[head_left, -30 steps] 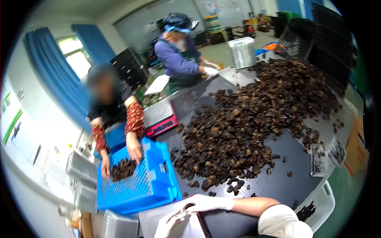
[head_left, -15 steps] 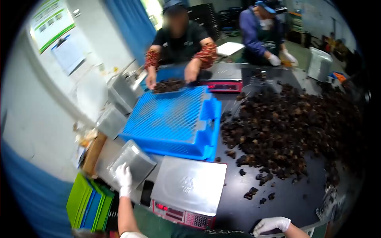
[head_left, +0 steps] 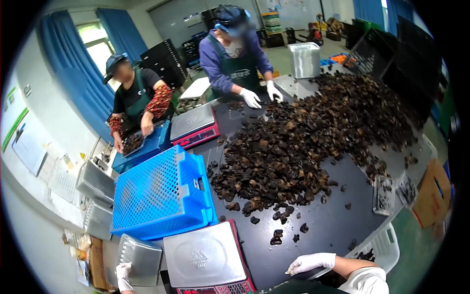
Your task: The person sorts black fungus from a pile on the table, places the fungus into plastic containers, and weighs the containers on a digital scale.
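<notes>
My left hand [head_left: 124,275], in a white glove, is at the left edge of a stack of clear plastic trays [head_left: 142,257], with its fingers curled on the edge. Whether it grips one tray or several, I cannot tell. To the right of the stack stands a silver-topped scale [head_left: 203,255] with a red base and nothing on its plate. My right hand [head_left: 311,262], also gloved, is by the near table edge, fingers stretched to the left and holding nothing visible. A few dark brown, mushroom-like pieces [head_left: 276,238] lie on the dark table [head_left: 313,235] beyond it.
A large pile of the dark pieces [head_left: 289,161] covers the table's middle and far right. An upturned blue crate [head_left: 156,191] stands behind my scale, with a second scale [head_left: 193,122] further back. Two co-workers work across the table. A white basket [head_left: 387,245] is at near right.
My view has swung to the right and up. My left hand has shifted from the tray stack's top to its left edge. The co-worker's filled tray has moved away from the blue crate.
</notes>
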`<state>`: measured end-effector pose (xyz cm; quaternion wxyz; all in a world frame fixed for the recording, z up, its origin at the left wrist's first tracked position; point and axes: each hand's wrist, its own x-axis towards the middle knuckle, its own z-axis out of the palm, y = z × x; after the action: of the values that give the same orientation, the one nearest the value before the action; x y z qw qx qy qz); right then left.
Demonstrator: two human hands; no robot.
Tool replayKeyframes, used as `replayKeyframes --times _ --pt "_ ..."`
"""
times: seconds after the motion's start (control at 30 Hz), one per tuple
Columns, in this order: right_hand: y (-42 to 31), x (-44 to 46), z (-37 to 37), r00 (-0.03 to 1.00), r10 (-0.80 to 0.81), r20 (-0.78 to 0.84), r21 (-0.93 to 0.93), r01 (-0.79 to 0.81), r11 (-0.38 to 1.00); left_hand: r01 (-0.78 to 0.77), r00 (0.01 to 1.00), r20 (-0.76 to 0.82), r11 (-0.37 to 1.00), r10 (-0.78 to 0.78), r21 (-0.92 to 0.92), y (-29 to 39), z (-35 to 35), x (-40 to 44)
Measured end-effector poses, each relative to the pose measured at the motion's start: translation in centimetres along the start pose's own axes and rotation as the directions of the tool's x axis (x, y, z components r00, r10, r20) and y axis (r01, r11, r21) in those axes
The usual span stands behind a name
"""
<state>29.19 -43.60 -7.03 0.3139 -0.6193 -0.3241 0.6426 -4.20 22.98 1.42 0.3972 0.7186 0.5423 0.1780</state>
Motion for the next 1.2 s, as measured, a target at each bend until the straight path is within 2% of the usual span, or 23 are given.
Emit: replayKeyframes --times 0.1,0.13,0.2,0.23,0.27,0.33,0.4,0.43,0.47,0.53,0.57,0.6,0.67,0.7,0.8,0.83,0.87,0.97,1.03,1.07,1.13,1.17,1.2 --pt "1.7 -0.1 1.3 0.997 -0.071 -0.038 0.088 0.074 0.993 -0.023 0.993 -0.115 0.999 0.027 0.028 -0.1 0.6 0.7" --pt "2.9 0.3 1.8 0.992 -0.113 -0.048 0.109 0.118 0.987 -0.181 0.946 -0.241 0.969 0.219 0.168 -3.0 0.3 2.9" --pt "2.4 0.0 2.5 0.997 -0.013 -0.072 0.188 0.026 0.982 -0.187 0.769 -0.49 0.877 0.411 0.442 0.5 3.0 -1.0" --pt "2.3 0.0 2.5 0.995 -0.033 -0.096 0.152 0.048 0.987 -0.116 0.682 -0.627 0.902 0.376 0.415 5.2 5.5 -4.9" --pt "2.6 -0.3 3.4 0.954 -0.123 -0.273 0.149 0.168 0.974 -0.118 0.695 -0.608 0.895 0.384 0.43 7.3 7.0 -7.0" --pt "2.6 -1.0 3.5 0.892 -0.197 -0.406 0.132 0.271 0.953 -0.425 0.483 -0.599 0.77 0.638 0.477 9.6 9.3 -10.5" --pt "2.6 -1.4 3.2 0.828 -0.163 -0.537 0.169 0.295 0.94 -0.545 0.485 -0.425 0.645 0.764 0.536 10.4 12.4 -15.5" --pt "2.5 -1.6 2.5 0.786 -0.195 -0.586 0.069 0.289 0.955 -0.644 0.458 -0.328 0.563 0.826 0.518 9.5 13.6 -16.9" --pt "2.0 -2.0 2.1 0.746 -0.121 -0.655 0.137 0.275 0.952 -0.76 0.369 -0.202 0.42 0.907 0.496 10.1 15.7 -19.5" --pt "1.8 -2.4 1.0 0.605 -0.144 -0.783 0.047 0.288 0.956 -0.82 0.397 -0.038 0.373 0.917 0.434 10.3 19.0 -23.9" --pt "1.4 -2.4 0.3 0.519 -0.144 -0.843 -0.012 0.249 0.968 -0.835 0.37 0.108 0.28 0.923 0.473 9.3 19.4 -24.3" --pt "1.1 -2.5 -0.4 0.427 -0.153 -0.891 -0.07 0.204 0.977 -0.836 0.443 0.191 0.327 0.876 0.44 8.3 19.8 -24.8" --pt "3.0 -1.3 -1.8 0.23 -0.358 -0.905 -0.34 0.116 0.933 -0.794 0.582 0.32 0.437 0.747 0.422 7.9 19.8 -25.9" --pt "3.2 -1.2 -2.4 0.218 -0.403 -0.889 -0.401 0.057 0.914 -0.76 0.611 0.275 0.455 0.742 0.464 8.8 20.0 -27.0" --pt "1.7 -1.1 -3.7 0.229 -0.48 -0.847 -0.5 -0.035 0.865 -0.756 0.628 0.107 0.572 0.771 0.318 11.9 21.5 -30.8" --pt "1.2 -1.0 -3.9 0.24 -0.51 -0.826 -0.539 -0.072 0.839 -0.778 0.617 0.151 0.569 0.772 0.267 13.5 22.7 -32.2" --pt "1.7 -0.2 -4.0 0.333 -0.488 -0.807 -0.548 -0.115 0.829 -0.799 0.601 0.204 0.572 0.773 0.186 14.3 24.7 -33.1" --pt "3.2 2.2 -3.8 0.284 -0.599 -0.749 -0.649 -0.133 0.749 -0.804 0.54 0.435 0.595 0.72 0.013 17.4 32.5 -35.7" --pt "5.2 3.0 -3.8 0.407 -0.562 -0.72 -0.581 0.088 0.809 -0.807 0.504 0.489 0.589 0.712 -0.027 16.4 38.2 -35.7" --pt "5.4 2.6 -3.7 0.401 -0.566 -0.72 -0.584 0.09 0.807 -0.785 0.541 0.512 0.619 0.667 0.022 16.4 40.7 -35.9" --pt "5.7 1.4 -4.0 0.239 -0.479 -0.845 -0.408 0.29 0.866 -0.778 0.584 0.429 0.626 0.69 0.053 15.1 46.2 -35.0" --pt "5.8 1.5 -4.3 0.142 -0.479 -0.867 -0.424 0.297 0.856 -0.83 0.534 0.423 0.55 0.732 0.094 14.7 47.4 -34.6" --pt "5.9 1.5 -4.4 0.141 -0.476 -0.868 -0.421 0.298 0.856 -0.872 0.481 0.421 0.471 0.769 0.136 14.2 48.3 -34.2"
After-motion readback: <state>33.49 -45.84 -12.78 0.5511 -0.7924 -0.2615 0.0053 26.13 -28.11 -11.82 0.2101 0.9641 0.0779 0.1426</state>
